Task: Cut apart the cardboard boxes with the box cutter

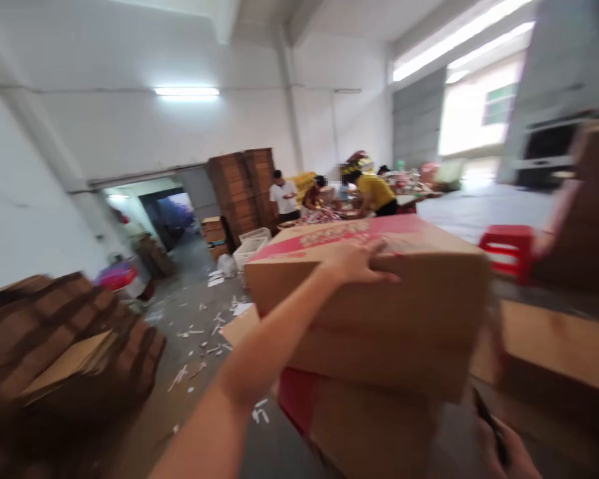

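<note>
Directly ahead is a big cardboard box [359,319] with a pink-red band and printed lettering on its top. It rests on another cardboard box [369,419] that has a red panel. My left hand [354,263] lies over the upper box's near top edge, fingers spread, touching it without gripping. At the lower right, my right hand [504,442] is closed around a slim dark pointed tool [489,416], too blurred to name more exactly. That hand is beside the stack, near its right side.
Flattened cardboard stacks [64,346] fill the left. Paper scraps [199,352] litter the floor. White crates [252,246] stand behind the boxes. A red stool [508,249] and another cardboard box [559,352] are at right. Several people work at the back, one in a yellow shirt [377,193].
</note>
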Available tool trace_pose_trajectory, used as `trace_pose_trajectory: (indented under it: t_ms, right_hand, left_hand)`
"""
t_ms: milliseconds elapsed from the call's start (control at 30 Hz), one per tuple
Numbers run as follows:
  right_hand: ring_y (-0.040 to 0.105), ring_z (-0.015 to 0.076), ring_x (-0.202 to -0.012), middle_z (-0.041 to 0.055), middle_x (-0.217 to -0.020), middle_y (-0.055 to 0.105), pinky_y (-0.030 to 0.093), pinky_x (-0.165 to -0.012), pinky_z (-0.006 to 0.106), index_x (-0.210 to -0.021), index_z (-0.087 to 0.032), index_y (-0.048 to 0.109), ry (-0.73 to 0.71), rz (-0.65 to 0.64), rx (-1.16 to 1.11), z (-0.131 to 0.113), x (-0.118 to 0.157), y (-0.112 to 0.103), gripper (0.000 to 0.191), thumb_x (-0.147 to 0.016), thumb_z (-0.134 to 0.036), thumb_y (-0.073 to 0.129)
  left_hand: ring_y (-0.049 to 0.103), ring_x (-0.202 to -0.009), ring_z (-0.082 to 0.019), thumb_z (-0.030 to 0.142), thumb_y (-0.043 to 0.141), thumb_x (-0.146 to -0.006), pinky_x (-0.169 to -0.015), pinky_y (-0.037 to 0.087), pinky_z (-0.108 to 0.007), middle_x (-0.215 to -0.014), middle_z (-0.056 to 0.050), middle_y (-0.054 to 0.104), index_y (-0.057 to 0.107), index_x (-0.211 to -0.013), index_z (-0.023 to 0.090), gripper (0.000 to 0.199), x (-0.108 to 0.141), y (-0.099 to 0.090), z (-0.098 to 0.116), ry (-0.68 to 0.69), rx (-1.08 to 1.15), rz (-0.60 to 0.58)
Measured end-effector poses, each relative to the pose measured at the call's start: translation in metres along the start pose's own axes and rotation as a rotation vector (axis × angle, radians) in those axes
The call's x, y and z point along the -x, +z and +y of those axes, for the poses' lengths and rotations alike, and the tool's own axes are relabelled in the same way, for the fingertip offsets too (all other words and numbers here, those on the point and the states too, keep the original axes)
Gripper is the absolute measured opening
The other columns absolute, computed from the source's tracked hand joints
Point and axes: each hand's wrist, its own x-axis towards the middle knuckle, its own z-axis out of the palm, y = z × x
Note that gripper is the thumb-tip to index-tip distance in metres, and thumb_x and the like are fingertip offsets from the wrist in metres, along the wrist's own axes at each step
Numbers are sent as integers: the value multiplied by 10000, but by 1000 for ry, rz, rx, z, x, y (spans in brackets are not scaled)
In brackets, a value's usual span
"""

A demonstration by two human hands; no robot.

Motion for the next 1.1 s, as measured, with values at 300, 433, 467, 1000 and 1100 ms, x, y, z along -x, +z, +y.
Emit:
trace_pose_trajectory:
  t_ms: [300,433,467,1000,1100]
  right_hand:
    - [630,196,-717,55,-824,690,388,-616,253,-1029,-186,599,-137,-69,-105,16,-95,-77,371,-943,-444,348]
    - [649,184,-803,46,-915,698,390,-660,233,-1070,-205,596,-223,-35,-103,24,-117,-94,291,-949,-377,394]
    - [651,184,-816,47,-933,698,391,-666,232,-1072,-206,595,-244,-21,-101,26,-120,-96,285,-949,-376,401]
    - [652,173,-834,48,-960,693,383,-659,236,-1038,-206,583,-173,12,79,62,-110,-107,256,-972,-341,377]
    - [654,181,-783,57,-925,697,355,-608,240,-1013,-206,598,-91,-45,181,81,-94,-109,249,-964,-341,394]
  left_hand:
    - [342,-1361,-251,663,550,-745,-1126,271,-429,-1511,22,316,257,-1444,380,809,-71,37,35,66,-91,21]
    - [358,-1355,-232,677,533,-738,-1116,301,-434,-1498,68,331,245,-1426,447,781,-84,55,60,1,-154,31]
    - [355,-1358,-229,675,529,-738,-1120,297,-435,-1499,70,328,243,-1427,447,779,-87,59,65,5,-161,26]
    - [347,-1360,-263,695,503,-720,-1128,281,-460,-1500,29,330,267,-1434,402,807,-100,66,116,18,-177,-12]
    - [307,-1383,-263,684,509,-735,-1133,266,-463,-1513,19,305,262,-1436,395,798,-95,66,122,9,-184,-8]
